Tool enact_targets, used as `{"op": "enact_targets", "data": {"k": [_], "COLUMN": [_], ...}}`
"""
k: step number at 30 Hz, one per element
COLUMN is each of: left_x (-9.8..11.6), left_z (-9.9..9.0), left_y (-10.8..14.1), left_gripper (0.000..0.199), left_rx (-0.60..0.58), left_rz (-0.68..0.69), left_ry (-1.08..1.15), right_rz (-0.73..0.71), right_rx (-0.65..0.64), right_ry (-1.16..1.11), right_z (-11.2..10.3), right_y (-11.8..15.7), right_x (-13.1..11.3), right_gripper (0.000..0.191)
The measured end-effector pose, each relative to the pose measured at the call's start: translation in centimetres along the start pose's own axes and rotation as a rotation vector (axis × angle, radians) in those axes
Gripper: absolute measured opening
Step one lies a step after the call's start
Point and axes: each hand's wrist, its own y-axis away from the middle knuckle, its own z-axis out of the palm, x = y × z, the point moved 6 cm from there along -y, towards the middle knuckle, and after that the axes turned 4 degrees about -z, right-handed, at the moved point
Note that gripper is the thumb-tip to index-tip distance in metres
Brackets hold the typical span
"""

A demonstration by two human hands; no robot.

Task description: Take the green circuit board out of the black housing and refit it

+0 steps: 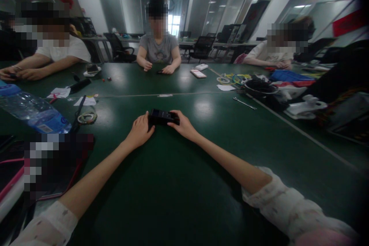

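A small black device [161, 115] with a dark screen at its left part rests on the dark green table [173, 184], in front of me. My left hand [140, 128] is at its left end, fingers bent against the side. From the right, my right hand [183, 123] grips the other end between thumb and fingers. The underside of the device is hidden.
At left lie a large water bottle [37, 111], a coiled cable [87, 118] and papers. A wrench [244, 103], tangled cables [259, 86] and a white tool [305, 107] are at right. A phone [198, 73] lies across the table, where several people sit.
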Motion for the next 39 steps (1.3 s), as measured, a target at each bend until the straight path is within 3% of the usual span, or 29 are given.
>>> {"op": "enact_targets", "data": {"k": [6, 12, 17, 23, 39], "left_x": [0.1, 0.4, 0.5, 0.5, 0.6], "left_z": [-0.2, -0.5, -0.5, -0.4, -0.5], "left_y": [0.1, 0.1, 0.1, 0.0, 0.0], "left_gripper": [0.067, 0.054, 0.05, 0.052, 0.054], "left_rx": [-0.003, -0.012, -0.033, -0.039, -0.087], "left_rz": [0.007, 0.046, 0.055, 0.04, 0.033], "left_ry": [-0.005, -0.015, -0.026, -0.048, -0.057], "right_rz": [0.013, 0.024, 0.115, 0.229, 0.242], "right_rx": [0.075, 0.327, 0.487, 0.473, 0.449], "right_ry": [-0.067, -0.051, 0.034, 0.105, 0.231], "right_z": [-0.3, -2.0, -2.9, -2.6, -2.7], "right_y": [0.0, 0.3, 0.7, 0.8, 0.9], "right_x": [0.3, 0.3, 2.7, 5.5, 4.9], "right_gripper": [0.046, 0.048, 0.048, 0.048, 0.055]}}
